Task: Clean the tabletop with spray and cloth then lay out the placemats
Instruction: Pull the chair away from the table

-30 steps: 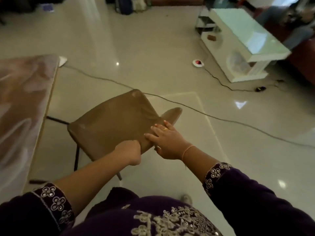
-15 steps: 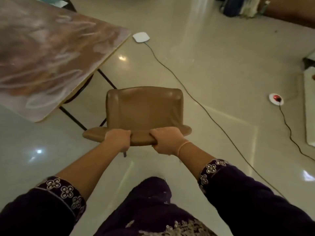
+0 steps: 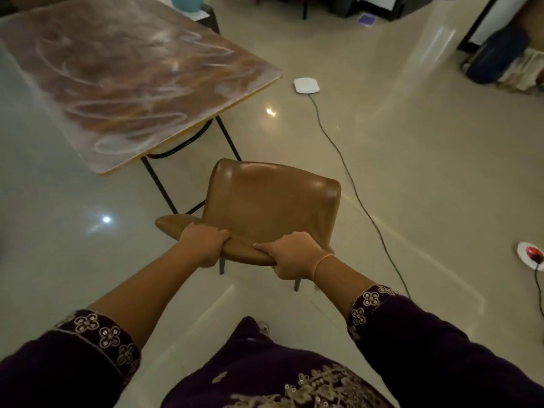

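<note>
Compared with half a second ago, the brown chair [image 3: 273,207] is sitting closer to the corner of the table [image 3: 141,75], and more of the tabletop is showing in the head view. Both hands are gripping the top edge of the chair's backrest: the left hand [image 3: 203,245] is wrapping its fingers [image 3: 219,234] over the left part of that edge, and the right hand [image 3: 291,257] is clamping the right part, thumb on top. Holding the backrest from behind with two hands is probably giving the person control to steer the chair toward or away from the table, likely to clear access for wiping. Pale swirling streaks are covering the brown tabletop, possibly spray or wipe marks. No spray bottle, cloth or placemats are appearing in view. A pale blue vessel [image 3: 185,2] is standing at the table's far edge; its contents are not visible. A cable [image 3: 353,187] is trailing across the glossy floor [image 3: 412,142] just right of the chair.
</note>
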